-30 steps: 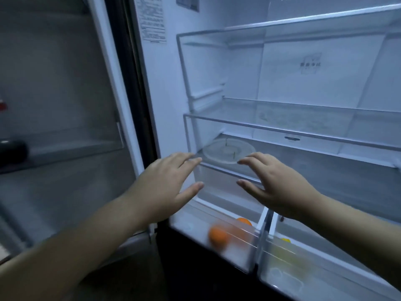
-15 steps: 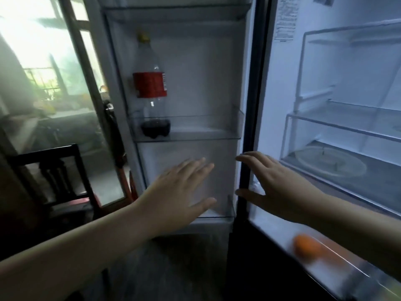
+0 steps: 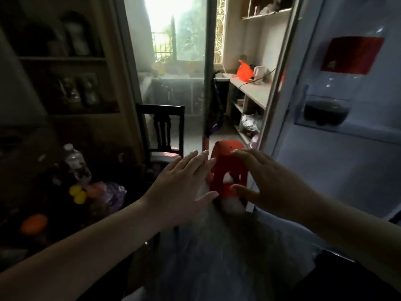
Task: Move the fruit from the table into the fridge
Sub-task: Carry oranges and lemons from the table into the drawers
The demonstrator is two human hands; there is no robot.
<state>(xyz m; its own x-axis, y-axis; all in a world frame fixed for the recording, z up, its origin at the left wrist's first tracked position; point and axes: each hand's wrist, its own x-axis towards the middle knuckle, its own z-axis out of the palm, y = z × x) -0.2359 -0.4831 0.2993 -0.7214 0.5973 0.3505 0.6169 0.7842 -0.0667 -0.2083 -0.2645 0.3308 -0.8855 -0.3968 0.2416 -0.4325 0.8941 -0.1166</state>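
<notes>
On the dark table (image 3: pixel 54 240) at the lower left lie an orange fruit (image 3: pixel 34 223), two small yellow fruits (image 3: pixel 77 193) and a pinkish fruit (image 3: pixel 96 187) beside a crumpled plastic bag (image 3: pixel 112 193). My left hand (image 3: pixel 182 183) and my right hand (image 3: pixel 269 181) hover in the middle of the view with fingers spread, holding nothing. The open fridge door (image 3: pixel 338 118) fills the right side; the fridge's inside is out of view.
A soda bottle (image 3: pixel 338 88) with a red label stands in the door shelf. A red plastic stool (image 3: pixel 227 168) sits on the floor behind my hands. A dark wooden chair (image 3: pixel 161 131) stands past the table, and a water bottle (image 3: pixel 76 161) stands on it.
My view has swung left, away from the fridge's inside and its drawers with fruit, toward the table. Both hands stay empty and spread in front of me.
</notes>
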